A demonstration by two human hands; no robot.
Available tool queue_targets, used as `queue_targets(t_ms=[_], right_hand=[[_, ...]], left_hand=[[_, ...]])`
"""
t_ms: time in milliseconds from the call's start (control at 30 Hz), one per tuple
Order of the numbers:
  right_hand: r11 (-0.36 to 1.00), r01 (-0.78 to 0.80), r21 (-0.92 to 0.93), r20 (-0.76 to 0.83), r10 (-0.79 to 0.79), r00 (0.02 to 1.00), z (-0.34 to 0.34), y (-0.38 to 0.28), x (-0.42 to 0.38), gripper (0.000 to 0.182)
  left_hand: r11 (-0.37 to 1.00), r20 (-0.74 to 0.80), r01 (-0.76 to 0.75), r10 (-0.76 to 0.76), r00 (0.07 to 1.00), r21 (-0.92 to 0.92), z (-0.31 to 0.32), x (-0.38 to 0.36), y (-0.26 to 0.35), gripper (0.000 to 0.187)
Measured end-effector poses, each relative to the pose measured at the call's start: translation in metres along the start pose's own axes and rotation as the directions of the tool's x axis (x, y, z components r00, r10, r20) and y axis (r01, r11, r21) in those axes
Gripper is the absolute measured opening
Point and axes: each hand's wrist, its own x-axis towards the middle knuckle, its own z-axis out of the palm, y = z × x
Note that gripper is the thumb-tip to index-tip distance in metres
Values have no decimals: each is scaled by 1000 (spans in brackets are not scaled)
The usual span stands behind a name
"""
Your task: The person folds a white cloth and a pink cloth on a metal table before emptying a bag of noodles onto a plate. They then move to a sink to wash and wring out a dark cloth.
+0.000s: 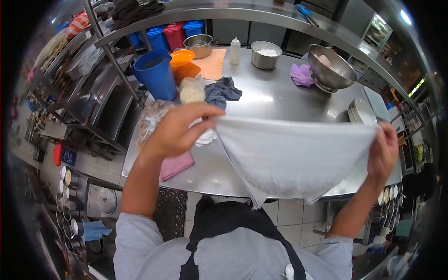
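A white cloth [294,149] hangs stretched between my two hands above the front of the steel table [275,105]. Its upper edge runs nearly straight, and its lower part sags in folds. My left hand [189,128] pinches the cloth's upper left corner between thumb and fingers. At the upper right corner, the fingers of my right hand [383,149] are closed on the cloth. Beneath my left hand lies a folded pink cloth [177,166], with a piece of white cloth [205,138] close by. A stack of white plates [361,112] stands just behind my right hand.
A blue pitcher [156,74], orange bowls [182,63], a bagged item [192,90] and a grey-blue cloth [224,92] are at the left. Behind are steel pots [266,55] and a squeeze bottle [234,52]. A purple cloth [302,75] lies beside a large steel bowl [333,70].
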Motion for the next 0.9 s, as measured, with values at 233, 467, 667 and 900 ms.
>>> queue_targets(t_ms=[233,467,667,900], right_hand=[[971,-199,131,90,188,978,21,69,53,22],[944,-207,258,42,203,978,31,102,15,21],[857,-515,-6,-79,513,855,14,157,-140,21],[683,-716,-141,-87,712,696,4,124,-232,16]], left_hand=[[985,-44,171,-171,984,-7,15,67,-63,17],[978,-99,200,-193,976,62,22,51,-59,17],[955,63,154,-175,983,255,82,-69,-78,14],[798,304,603,-572,762,-10,115,-161,-47,12]])
